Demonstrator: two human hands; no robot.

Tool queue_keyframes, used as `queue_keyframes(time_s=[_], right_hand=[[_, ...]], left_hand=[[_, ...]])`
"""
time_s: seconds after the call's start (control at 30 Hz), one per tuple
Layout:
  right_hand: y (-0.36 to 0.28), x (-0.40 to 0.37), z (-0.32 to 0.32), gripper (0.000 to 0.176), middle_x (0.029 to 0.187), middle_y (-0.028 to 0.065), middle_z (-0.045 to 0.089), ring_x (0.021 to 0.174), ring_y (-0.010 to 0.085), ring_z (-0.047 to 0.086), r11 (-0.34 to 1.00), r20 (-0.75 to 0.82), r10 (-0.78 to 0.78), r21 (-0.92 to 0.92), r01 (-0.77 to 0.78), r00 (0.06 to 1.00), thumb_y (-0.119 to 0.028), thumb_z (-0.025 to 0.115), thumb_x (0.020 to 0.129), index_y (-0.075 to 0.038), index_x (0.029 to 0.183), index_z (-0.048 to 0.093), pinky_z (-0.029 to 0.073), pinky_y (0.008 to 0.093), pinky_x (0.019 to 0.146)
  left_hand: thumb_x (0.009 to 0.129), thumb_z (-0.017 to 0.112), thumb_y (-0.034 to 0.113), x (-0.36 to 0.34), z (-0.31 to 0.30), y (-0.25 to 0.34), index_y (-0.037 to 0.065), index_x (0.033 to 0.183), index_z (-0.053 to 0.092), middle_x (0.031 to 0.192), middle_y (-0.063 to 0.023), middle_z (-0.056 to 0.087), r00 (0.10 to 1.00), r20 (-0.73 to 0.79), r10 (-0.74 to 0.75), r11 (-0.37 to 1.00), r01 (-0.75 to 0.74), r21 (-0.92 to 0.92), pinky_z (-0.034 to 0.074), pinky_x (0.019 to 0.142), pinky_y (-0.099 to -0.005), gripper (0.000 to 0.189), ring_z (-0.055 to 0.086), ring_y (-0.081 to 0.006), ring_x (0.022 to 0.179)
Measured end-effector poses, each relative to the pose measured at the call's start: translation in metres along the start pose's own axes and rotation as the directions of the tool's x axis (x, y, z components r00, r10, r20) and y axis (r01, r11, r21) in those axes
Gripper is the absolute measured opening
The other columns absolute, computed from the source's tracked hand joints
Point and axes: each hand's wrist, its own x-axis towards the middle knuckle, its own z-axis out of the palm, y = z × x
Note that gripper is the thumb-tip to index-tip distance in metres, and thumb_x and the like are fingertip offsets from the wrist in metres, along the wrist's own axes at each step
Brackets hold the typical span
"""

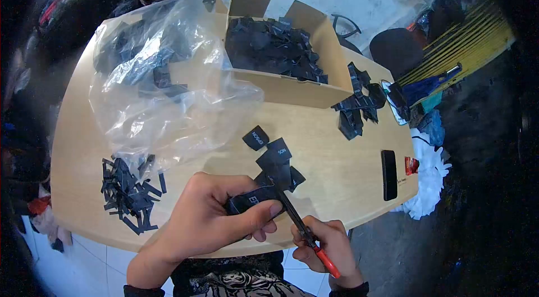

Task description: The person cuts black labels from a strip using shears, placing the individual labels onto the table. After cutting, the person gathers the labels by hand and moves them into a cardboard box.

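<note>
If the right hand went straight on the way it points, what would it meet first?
Leading with the red-handled tool, the right hand would probably meet the black label held in the left hand; loose labels lie beyond, but depth there is unclear.

Black fabric strip (242, 201), white-lettered (I can make out only "EP"), pinched in the left hand (210, 215). A slim dark cutting tool (293, 214) with a red handle slants up leftward from the right hand (325, 241), tip beside the strip.
</note>
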Motion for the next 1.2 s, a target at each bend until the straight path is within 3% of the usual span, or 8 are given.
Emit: queue_keyframes(time_s=[0.07, 0.3, 0.37, 0.9, 0.93, 1.0, 1.07, 1.2], right_hand=[[0.002, 0.0, 0.002, 0.048, 0.069, 0.0095, 0.06, 0.06, 0.0181, 0.06, 0.999, -0.035, -0.031, 0.04, 0.033, 0.999, -0.019, 0.077, 0.068, -0.001, 0.105, 0.054, 0.047, 0.0257, 0.058], [0.004, 0.004, 0.007, 0.046, 0.067, 0.009, 0.06, 0.059, 0.0202, 0.061, 0.996, -0.086, -0.064, 0.053, 0.069, 0.994, -0.023, 0.076, 0.07, -0.001, 0.104, 0.054, 0.048, 0.0254, 0.058], [0.006, 0.004, 0.013, 0.043, 0.054, 0.0037, 0.05, 0.048, 0.0151, 0.05, 0.991, -0.188, -0.017, 0.13, 0.042, 0.982, -0.043, 0.071, 0.071, -0.004, 0.073, 0.054, 0.041, 0.0242, 0.051], [0.035, -0.014, 0.004, 0.045, 0.051, 0.0043, 0.05, 0.047, 0.0149, 0.054, 0.994, -0.259, 0.082, 0.09, -0.06, 0.962, -0.048, 0.065, 0.075, -0.004, 0.07, 0.052, 0.042, 0.0249, 0.049], [0.035, -0.015, 0.001, 0.045, 0.051, 0.0043, 0.05, 0.047, 0.0149, 0.054, 0.993, -0.262, 0.085, 0.096, -0.062, 0.961, -0.048, 0.065, 0.075, -0.004, 0.07, 0.052, 0.042, 0.0249, 0.049], [0.03, -0.014, -0.005, 0.03, 0.053, 0.0137, 0.052, 0.051, 0.0294, 0.058, 0.994, -0.226, 0.107, 0.056, -0.096, 0.968, -0.024, 0.071, 0.074, -0.003, 0.081, 0.052, 0.043, 0.0304, 0.048], [0.043, -0.014, 0.001, 0.028, 0.05, 0.0082, 0.048, 0.045, 0.0159, 0.05, 0.977, -0.303, 0.146, 0.194, -0.089, 0.942, -0.025, 0.068, 0.075, -0.003, 0.077, 0.052, 0.041, 0.0273, 0.047], [0.042, -0.014, 0.003, 0.042, 0.052, -0.0026, 0.044, 0.047, 0.006, 0.043, 0.866, -0.384, 0.224, 0.5, -0.002, 0.896, -0.045, 0.061, 0.077, -0.005, 0.074, 0.049, 0.034, 0.0213, 0.044]], left_hand=[[0.078, 0.064, 0.003, 0.001, 0.002, 0.0, -0.006, 0.072, 0.061, 0.064, -0.012, 0.064, 0.999, -0.045, 0.019, 1.0, -0.019, 0.002, 0.05, 0.051, -0.0228, 0.011, 0.06, -0.0124, 0.053], [0.078, 0.065, 0.003, 0.003, 0.0, 0.002, -0.006, 0.072, 0.061, 0.064, -0.0113, 0.063, 0.999, -0.037, -0.001, 0.999, 0.002, 0.033, 0.049, 0.051, -0.0219, 0.011, 0.06, -0.0117, 0.054], [0.078, 0.064, 0.003, 0.004, -0.001, -0.001, -0.006, 0.072, 0.061, 0.063, -0.0107, 0.063, 0.999, -0.041, 0.018, 0.999, -0.016, 0.033, 0.049, 0.051, -0.0216, 0.011, 0.06, -0.0115, 0.054], [0.081, 0.063, 0.011, 0.042, 0.017, -0.005, -0.002, 0.075, 0.063, 0.065, -0.005, 0.063, 0.987, 0.132, -0.096, 0.968, 0.061, 0.245, 0.045, 0.049, -0.0185, 0.014, 0.06, -0.0081, 0.057], [0.081, 0.063, 0.012, 0.046, 0.018, -0.005, -0.002, 0.076, 0.063, 0.065, -0.0046, 0.063, 0.982, 0.153, -0.112, 0.968, 0.074, 0.239, 0.045, 0.049, -0.0186, 0.014, 0.06, -0.0081, 0.057], [0.081, 0.063, 0.012, 0.052, 0.02, -0.003, -0.001, 0.077, 0.063, 0.065, -0.0042, 0.063, 0.976, 0.168, -0.137, 0.967, 0.095, 0.237, 0.045, 0.049, -0.0187, 0.014, 0.06, -0.008, 0.057], [0.083, 0.06, 0.016, 0.052, 0.017, 0.004, -0.002, 0.078, 0.063, 0.066, -0.0038, 0.063, 0.979, 0.15, -0.136, 0.959, 0.093, 0.268, 0.048, 0.054, -0.0215, 0.02, 0.06, -0.0082, 0.059], [0.083, 0.061, 0.015, 0.02, -0.001, 0.037, -0.002, 0.078, 0.063, 0.065, -0.0037, 0.062, 0.999, -0.033, -0.037, 0.97, 0.044, 0.241, 0.045, 0.05, -0.0194, 0.018, 0.059, -0.0073, 0.058]])
